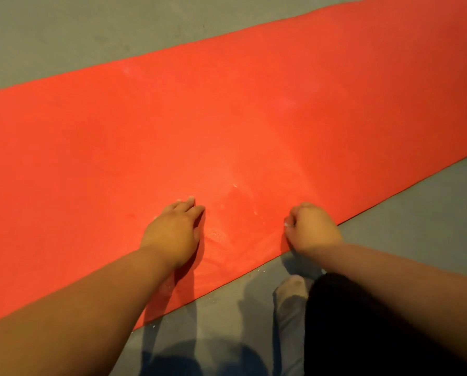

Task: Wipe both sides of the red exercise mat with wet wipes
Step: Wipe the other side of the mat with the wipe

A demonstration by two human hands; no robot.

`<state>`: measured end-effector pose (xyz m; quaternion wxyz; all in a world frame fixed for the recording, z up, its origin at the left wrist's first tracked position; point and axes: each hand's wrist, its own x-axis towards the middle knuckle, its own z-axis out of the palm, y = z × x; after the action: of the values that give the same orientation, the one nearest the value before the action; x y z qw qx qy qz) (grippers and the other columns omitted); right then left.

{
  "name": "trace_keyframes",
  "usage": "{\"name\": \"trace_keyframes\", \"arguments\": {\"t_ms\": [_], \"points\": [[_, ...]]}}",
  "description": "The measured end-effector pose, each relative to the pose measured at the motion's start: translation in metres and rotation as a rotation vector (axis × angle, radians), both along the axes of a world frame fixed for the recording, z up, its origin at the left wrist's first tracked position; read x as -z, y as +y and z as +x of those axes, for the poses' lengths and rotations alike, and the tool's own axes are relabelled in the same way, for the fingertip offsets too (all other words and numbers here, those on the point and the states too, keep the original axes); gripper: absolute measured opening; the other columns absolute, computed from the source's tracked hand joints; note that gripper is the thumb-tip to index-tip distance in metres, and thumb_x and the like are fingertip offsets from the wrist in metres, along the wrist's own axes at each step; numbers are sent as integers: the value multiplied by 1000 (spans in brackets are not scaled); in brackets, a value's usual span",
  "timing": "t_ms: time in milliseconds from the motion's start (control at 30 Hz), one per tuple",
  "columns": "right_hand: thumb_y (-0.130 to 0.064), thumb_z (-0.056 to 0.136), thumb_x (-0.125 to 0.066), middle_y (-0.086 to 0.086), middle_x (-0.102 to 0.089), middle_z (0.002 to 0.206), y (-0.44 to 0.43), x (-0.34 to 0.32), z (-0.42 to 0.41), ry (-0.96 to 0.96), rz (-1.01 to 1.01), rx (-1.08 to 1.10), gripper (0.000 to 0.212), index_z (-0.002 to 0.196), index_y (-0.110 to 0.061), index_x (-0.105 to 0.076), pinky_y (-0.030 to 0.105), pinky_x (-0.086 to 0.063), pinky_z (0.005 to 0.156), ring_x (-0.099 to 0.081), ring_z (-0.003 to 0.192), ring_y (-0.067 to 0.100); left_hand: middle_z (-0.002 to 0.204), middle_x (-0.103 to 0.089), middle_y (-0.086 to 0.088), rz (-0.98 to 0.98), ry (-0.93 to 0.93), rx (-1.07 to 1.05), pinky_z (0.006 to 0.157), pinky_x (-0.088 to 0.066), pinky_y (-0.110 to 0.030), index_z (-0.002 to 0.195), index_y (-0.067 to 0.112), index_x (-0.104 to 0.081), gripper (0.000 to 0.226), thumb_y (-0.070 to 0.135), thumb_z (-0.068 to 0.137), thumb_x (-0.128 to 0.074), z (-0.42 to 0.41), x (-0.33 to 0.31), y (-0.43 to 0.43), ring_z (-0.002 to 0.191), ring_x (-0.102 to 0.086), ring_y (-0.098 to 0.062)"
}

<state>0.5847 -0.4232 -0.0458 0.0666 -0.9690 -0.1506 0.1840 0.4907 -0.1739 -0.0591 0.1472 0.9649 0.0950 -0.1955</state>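
Observation:
The red exercise mat lies flat on the grey floor and runs diagonally across the view. My left hand rests palm down on the mat near its near edge, fingers stretched forward and together. My right hand sits at the mat's near edge with its fingers curled into a fist. A small white scrap of wet wipe shows at its fingertips; the rest of the wipe is hidden inside the fist. Faint pale streaks and white flecks mark the mat between my hands.
Grey floor surrounds the mat on the far and near sides. My foot in a light sock and a dark trouser leg are on the floor just below the mat's near edge.

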Motion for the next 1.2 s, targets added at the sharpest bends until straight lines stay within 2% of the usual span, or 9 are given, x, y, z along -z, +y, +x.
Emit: {"name": "trace_keyframes", "arguments": {"t_ms": [167,300,433,533,700,900,1000,1100,1200], "points": [[-16,85,-55,15,-60,101,76,9,-69,316,162,-668,15,91,-7,-66,36,-47,84,-57,94,31,150,-36,12,37,-74,38,99,-43,-34,137,33,-46,42,31,96,-42,7,-11,10,132,-40,-18],[-23,84,-59,11,-64,94,41,15,-10,206,187,-174,9,80,-15,-62,32,-46,78,-60,91,29,148,-35,8,67,-105,14,97,-43,-37,138,33,-44,48,44,92,-50,9,-10,27,132,-37,-19],[-13,84,-60,17,-63,94,6,9,43,-94,143,202,6,80,-9,-61,33,-39,74,-58,91,34,160,-6,-9,105,82,-117,113,-22,-55,151,36,-19,94,71,74,-60,16,-6,53,146,-7,-32],[-10,85,-55,15,-61,100,34,14,11,5,172,116,10,90,-7,-64,32,-38,79,-57,96,32,160,7,-9,108,196,-121,108,-25,-64,151,41,-3,105,74,70,-61,25,-6,56,146,2,-35],[-12,87,-48,10,-55,101,67,6,-57,251,236,-536,15,97,-12,-59,34,-43,81,-56,94,28,158,11,-15,118,244,-91,109,-28,-60,151,39,2,105,71,73,-61,30,0,54,144,2,-42],[-17,88,-55,16,-63,99,9,15,36,-75,126,44,10,90,-9,-61,33,-41,77,-58,94,33,159,12,-14,104,252,-60,111,-27,-56,152,37,3,103,69,76,-60,24,-2,55,145,2,-40],[-15,88,-56,18,-66,98,10,7,52,-90,68,106,10,87,-7,-62,34,-41,73,-60,94,34,159,7,-13,125,250,-18,114,-26,-49,152,36,0,103,67,77,-62,22,-9,59,146,-3,-38],[-16,89,-50,14,-63,105,60,12,9,23,122,-119,16,96,-10,-63,33,-43,80,-59,100,31,151,-20,-12,170,216,2,103,-41,-45,152,37,-3,109,68,70,-68,27,-13,59,137,-28,-36],[-13,91,-46,13,-57,109,103,1,-46,239,168,-630,20,106,-9,-60,34,-44,83,-56,100,30,132,-40,-8,222,199,35,85,-48,-42,151,39,2,112,65,69,-71,41,-18,65,118,-48,-33]]}}
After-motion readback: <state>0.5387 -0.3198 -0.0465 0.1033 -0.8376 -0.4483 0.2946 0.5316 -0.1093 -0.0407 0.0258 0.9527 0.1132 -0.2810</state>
